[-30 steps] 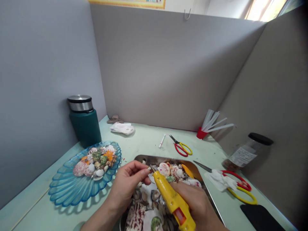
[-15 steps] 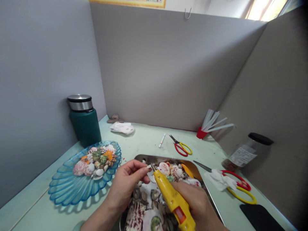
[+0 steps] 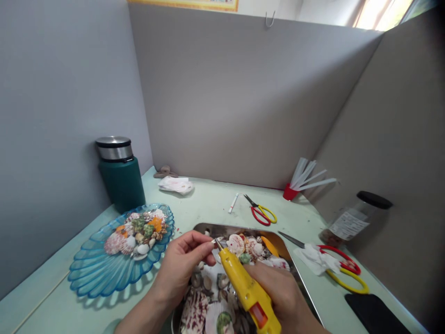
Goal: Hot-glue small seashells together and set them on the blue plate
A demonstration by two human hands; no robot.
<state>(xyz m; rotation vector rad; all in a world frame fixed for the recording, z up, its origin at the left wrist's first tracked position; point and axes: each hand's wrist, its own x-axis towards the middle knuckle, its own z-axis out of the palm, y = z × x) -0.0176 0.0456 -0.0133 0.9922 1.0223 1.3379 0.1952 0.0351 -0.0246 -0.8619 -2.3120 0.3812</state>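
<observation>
My right hand (image 3: 282,297) grips a yellow hot glue gun (image 3: 245,287), its metal nozzle pointing up and left. The nozzle tip touches a small pale shell (image 3: 211,240) pinched between the thumb and fingers of my left hand (image 3: 181,269). Both hands hover over a steel tray (image 3: 222,229) filled with several mixed seashells. To the left lies a blue shell-shaped glass plate (image 3: 100,273) with a cluster of shells (image 3: 139,230) at its far end.
A green flask (image 3: 120,175) stands at the left wall. Behind the tray lie a white marker (image 3: 233,202), red-yellow scissors (image 3: 262,214) and a red cup of glue sticks (image 3: 295,185). At right are larger scissors on tissue (image 3: 333,266), a jar (image 3: 354,220) and a black object (image 3: 373,313).
Both hands with the glue gun and the small shell have drifted slightly left; the nozzle stays at the shell.
</observation>
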